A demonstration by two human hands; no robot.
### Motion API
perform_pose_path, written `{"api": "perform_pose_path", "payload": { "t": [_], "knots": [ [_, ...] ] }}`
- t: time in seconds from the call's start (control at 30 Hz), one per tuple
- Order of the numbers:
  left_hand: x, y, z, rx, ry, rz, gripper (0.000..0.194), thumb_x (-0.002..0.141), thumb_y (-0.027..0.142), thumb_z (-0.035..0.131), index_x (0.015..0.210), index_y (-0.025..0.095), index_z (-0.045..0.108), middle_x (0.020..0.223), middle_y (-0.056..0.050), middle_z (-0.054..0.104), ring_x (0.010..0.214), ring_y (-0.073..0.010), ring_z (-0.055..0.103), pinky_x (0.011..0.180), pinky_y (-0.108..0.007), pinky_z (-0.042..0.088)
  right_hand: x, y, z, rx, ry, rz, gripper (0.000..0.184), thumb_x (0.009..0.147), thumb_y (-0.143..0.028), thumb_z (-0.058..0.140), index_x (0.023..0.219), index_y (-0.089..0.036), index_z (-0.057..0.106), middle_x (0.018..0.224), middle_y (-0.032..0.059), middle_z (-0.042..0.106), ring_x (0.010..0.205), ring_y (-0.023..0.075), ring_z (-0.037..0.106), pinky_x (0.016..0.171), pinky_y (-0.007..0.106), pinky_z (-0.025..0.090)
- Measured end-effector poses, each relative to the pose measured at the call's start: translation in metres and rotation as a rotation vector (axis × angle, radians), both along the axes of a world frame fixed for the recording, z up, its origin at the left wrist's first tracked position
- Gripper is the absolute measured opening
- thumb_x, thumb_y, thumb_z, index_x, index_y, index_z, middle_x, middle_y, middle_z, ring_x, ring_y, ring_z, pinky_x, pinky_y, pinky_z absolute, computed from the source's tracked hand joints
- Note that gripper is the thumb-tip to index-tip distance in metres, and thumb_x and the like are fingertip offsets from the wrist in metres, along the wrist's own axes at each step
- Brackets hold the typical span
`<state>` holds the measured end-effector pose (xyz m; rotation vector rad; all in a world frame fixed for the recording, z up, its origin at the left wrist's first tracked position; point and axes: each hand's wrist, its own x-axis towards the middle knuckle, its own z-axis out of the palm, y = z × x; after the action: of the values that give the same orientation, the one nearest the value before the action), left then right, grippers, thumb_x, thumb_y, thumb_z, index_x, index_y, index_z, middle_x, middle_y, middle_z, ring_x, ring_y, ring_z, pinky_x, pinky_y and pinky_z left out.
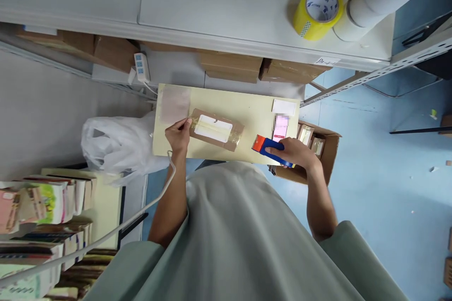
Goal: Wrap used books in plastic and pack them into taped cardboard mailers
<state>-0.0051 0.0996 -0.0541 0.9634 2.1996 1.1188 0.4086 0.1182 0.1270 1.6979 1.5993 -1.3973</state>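
A small cardboard parcel (pixel 216 128) lies on the cream tabletop (pixel 254 103), with a white label on top and shiny clear tape at both ends. My left hand (pixel 179 135) is closed, its thumb and fingertips pinching the parcel's left end at the tape. My right hand (pixel 298 151) grips a blue tape dispenser (pixel 273 148) with an orange front end, held to the right of the parcel and apart from it. Just beyond the dispenser, a phone (pixel 280 127) with a lit pink screen lies on the table. A white card (pixel 284 107) is above the phone.
An open carton (pixel 332 150) with taped parcels stands right of the table. A white plastic bag (pixel 116 146) and stacked books (pixel 63 197) are at left. The shelf (pixel 212 0) ahead carries yellow tape (pixel 318 11) and white rolls (pixel 381 0). A pale cable (pixel 141 211) crosses my left forearm.
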Motion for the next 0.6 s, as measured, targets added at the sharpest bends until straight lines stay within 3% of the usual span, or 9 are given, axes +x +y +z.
{"api": "perform_pose_path", "payload": {
  "t": [0.17, 0.4, 0.5, 0.6],
  "knots": [
    [0.006, 0.003, 0.0, 0.0, 0.073, -0.09, 0.027, 0.095, 0.037, 0.071, 0.102, 0.016, 0.086, 0.104, -0.009, 0.087, 0.102, -0.0279, 0.082, 0.097, -0.038, 0.065, -0.013, 0.003, -0.031, 0.018, -0.082, 0.024, 0.05, 0.107, -0.062, 0.067, 0.087, -0.017, 0.076, 0.077, 0.0106, 0.08, 0.066, 0.0211, 0.075, 0.064, 0.029, 0.049],
    [0.012, 0.002, 0.001, -0.07, 0.117, -0.242, 0.034, 0.099, 0.038, 0.063, 0.113, 0.015, 0.083, 0.114, -0.013, 0.086, 0.105, -0.0265, 0.08, 0.099, -0.037, 0.062, -0.065, -0.006, -0.07, 0.143, -0.252, 0.216, 0.051, 0.109, -0.059, 0.065, 0.121, -0.012, 0.081, 0.118, 0.0228, 0.083, 0.111, 0.0326, 0.082, 0.082, 0.031, 0.057],
    [0.025, -0.002, 0.004, -0.126, 0.121, -0.312, 0.036, 0.099, 0.037, 0.062, 0.119, 0.015, 0.082, 0.118, -0.013, 0.085, 0.101, -0.0257, 0.079, 0.097, -0.036, 0.062, -0.084, -0.02, -0.086, 0.162, -0.309, 0.272, 0.037, 0.111, -0.043, 0.065, 0.121, -0.012, 0.081, 0.121, 0.0231, 0.082, 0.114, 0.0322, 0.081, 0.086, 0.032, 0.058],
    [0.035, -0.005, 0.008, -0.118, 0.171, -0.331, 0.038, 0.101, 0.035, 0.058, 0.124, 0.016, 0.082, 0.127, -0.015, 0.082, 0.106, -0.0254, 0.078, 0.101, -0.036, 0.06, -0.089, -0.034, -0.097, 0.162, -0.315, 0.227, 0.04, 0.114, -0.043, 0.06, 0.123, -0.009, 0.08, 0.121, 0.0232, 0.082, 0.111, 0.0325, 0.082, 0.085, 0.033, 0.058]
  ]
}}
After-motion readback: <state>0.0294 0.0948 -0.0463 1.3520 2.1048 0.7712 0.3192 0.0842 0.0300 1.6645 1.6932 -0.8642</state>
